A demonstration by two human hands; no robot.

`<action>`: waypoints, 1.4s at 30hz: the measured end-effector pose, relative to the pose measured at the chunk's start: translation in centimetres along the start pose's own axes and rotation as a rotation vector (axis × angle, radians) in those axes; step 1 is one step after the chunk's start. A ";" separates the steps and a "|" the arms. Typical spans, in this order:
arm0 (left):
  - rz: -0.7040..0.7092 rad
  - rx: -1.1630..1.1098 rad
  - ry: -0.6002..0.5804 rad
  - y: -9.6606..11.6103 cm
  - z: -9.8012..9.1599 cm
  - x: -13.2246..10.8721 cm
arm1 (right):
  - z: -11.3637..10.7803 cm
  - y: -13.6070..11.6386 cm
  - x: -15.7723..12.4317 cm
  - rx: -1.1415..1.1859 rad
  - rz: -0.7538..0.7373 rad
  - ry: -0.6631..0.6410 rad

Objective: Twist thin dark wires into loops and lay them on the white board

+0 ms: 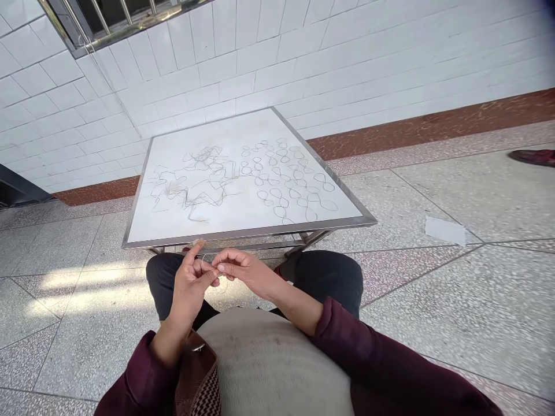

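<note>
My left hand [191,283] and my right hand [243,270] meet above my lap, just in front of the table's near edge. Both pinch a thin looped wire [224,286], whose fine curves show around the fingertips. The left index finger points up and away from the pinch. On the white table [247,222], a tangle of bent thin wires [191,188] lies at the left. Several wires twisted into linked loops [288,182] are spread over the right half.
Behind the table stands a white tiled wall [260,63] with a barred window [117,23] at upper left. A pale flat piece [445,230] lies on the floor to the right. Another person's shoe [533,156] shows at the far right. My knees are under the table's near edge.
</note>
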State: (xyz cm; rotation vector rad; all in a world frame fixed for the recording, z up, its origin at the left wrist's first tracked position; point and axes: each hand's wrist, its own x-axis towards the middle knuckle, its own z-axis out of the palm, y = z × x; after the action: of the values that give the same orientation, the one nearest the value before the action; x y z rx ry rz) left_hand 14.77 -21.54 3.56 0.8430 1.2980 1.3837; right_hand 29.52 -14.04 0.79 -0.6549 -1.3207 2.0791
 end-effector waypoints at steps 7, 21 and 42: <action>-0.055 0.063 -0.023 -0.1 -0.1 0.3 | 0.1 0.1 0.0 -0.013 -0.001 0.043; -0.110 -0.096 -0.057 -0.5 -0.8 0.3 | -0.2 0.2 0.4 0.041 0.010 0.125; -0.092 -0.240 0.039 -0.3 -0.2 -0.1 | 0.6 1.2 -0.2 -0.242 -0.151 0.271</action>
State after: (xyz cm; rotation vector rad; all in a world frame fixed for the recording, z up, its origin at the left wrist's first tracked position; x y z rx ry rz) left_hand 14.62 -21.71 3.26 0.5895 1.1567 1.4544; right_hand 29.03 -14.99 -0.07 -0.8771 -1.4254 1.6594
